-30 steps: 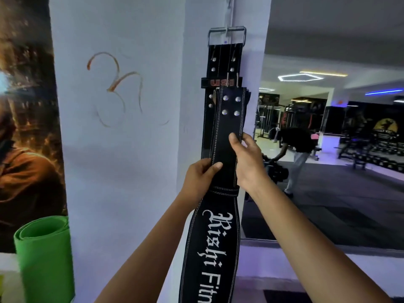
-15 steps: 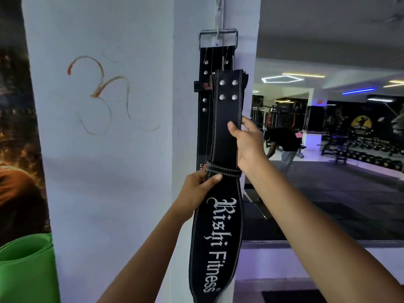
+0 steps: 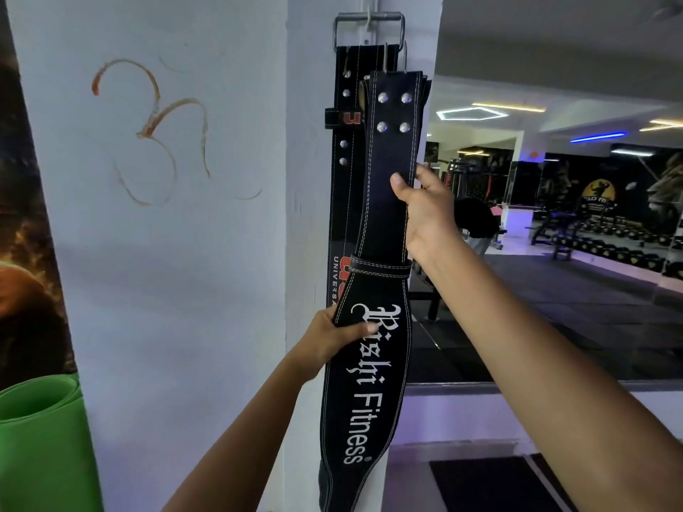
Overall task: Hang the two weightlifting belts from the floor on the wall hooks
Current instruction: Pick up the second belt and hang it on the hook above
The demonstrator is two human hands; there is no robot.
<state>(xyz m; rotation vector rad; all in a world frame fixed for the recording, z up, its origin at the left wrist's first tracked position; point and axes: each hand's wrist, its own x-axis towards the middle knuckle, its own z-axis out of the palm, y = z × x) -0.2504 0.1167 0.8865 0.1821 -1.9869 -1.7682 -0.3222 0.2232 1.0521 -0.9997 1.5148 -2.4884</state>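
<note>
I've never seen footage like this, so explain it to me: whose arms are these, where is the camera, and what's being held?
The camera sits on a person's head, looking out over their own bare arms. They face a white pillar in a gym. The right hand grips the upper strap of a black "Rishi Fitness" belt; the left hand pinches its wide lower part. Behind it another black belt already hangs by its metal buckle from a wall hook. A green rolled mat stands lower left.

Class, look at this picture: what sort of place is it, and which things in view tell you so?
Most likely a gym: weightlifting belts hang on the wall, a row of dumbbells stands in the background, and a rolled green mat sits nearby.
</note>
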